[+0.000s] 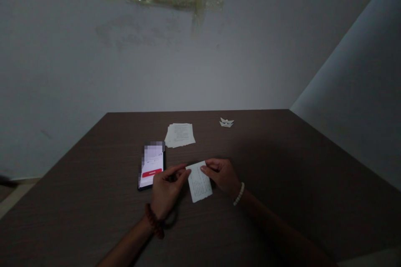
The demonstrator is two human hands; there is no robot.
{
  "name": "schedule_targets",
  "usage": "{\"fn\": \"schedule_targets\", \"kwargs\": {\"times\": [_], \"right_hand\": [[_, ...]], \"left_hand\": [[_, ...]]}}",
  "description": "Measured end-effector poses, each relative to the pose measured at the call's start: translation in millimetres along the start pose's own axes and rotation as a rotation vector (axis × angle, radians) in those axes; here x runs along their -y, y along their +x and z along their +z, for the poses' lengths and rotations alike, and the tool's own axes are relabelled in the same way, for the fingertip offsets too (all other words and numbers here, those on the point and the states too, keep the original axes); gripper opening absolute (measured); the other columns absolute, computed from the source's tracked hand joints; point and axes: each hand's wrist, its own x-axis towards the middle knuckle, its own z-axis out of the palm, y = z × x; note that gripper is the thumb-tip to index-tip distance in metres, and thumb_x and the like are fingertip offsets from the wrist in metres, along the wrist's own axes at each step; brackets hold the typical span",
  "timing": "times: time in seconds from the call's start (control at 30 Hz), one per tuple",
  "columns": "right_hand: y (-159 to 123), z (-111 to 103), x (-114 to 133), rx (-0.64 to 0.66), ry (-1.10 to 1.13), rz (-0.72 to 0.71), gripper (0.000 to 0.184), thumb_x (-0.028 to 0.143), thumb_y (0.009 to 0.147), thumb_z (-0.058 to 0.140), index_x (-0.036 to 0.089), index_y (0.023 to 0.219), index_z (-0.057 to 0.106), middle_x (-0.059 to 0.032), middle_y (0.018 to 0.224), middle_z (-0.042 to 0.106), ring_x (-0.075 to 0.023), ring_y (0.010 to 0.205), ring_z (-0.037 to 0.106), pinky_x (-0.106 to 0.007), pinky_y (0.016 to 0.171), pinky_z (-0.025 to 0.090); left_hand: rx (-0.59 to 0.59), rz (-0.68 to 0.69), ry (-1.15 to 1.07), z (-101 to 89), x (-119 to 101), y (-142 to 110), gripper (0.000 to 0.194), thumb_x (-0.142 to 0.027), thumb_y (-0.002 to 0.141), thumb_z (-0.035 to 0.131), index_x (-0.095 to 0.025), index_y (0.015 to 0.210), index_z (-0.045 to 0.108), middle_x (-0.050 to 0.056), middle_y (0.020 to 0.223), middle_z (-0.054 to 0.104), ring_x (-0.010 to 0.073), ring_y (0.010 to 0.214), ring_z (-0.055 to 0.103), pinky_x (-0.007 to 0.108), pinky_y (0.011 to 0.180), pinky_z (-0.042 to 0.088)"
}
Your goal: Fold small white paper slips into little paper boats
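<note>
A small sheet of paper (199,184) with lines of text hangs between my two hands, a little above the table. My left hand (167,190) pinches its upper left corner between thumb and fingers. At the upper right corner, my right hand (223,175) grips the same sheet the same way. The paper's lower edge looks slightly ragged. A dark red beaded bracelet (154,222) circles my left wrist, and a pale beaded one (239,194) my right.
A phone (152,167) with a lit screen lies just beyond my left hand. Behind it rests a stack of printed papers (181,134). Small folded paper boats (226,123) sit near the back of the brown table (263,142), which meets a grey wall (200,75).
</note>
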Motion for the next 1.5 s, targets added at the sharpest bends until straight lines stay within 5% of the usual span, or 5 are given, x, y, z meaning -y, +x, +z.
{"fn": "schedule_targets", "kwargs": {"times": [0.77,1.5], "right_hand": [[-2.6,2.3,1.4,-0.054,-0.065,-0.036,0.030,0.040,0.069,0.073,0.013,0.084,0.071,-0.0080,0.081,0.075,-0.0224,0.069,0.070,-0.030,0.061,0.055],[-2.1,0.1,4.4,-0.010,-0.111,-0.045,0.029,0.042,0.072,0.068,0.013,0.072,0.069,-0.0013,0.059,0.064,-0.0124,0.053,0.056,-0.023,0.051,0.041]], "left_hand": [[-0.006,0.060,0.036,-0.7,-4.2,-2.5,0.024,-0.038,0.073,0.070,-0.017,0.084,0.075,0.002,0.066,0.066,0.0126,0.057,0.054,0.022,0.051,0.043],[0.150,-0.017,-0.069,-2.5,-11.0,-1.9,0.019,-0.035,0.075,0.068,-0.018,0.075,0.075,0.005,0.073,0.072,0.0172,0.067,0.064,0.026,0.060,0.049]]}}
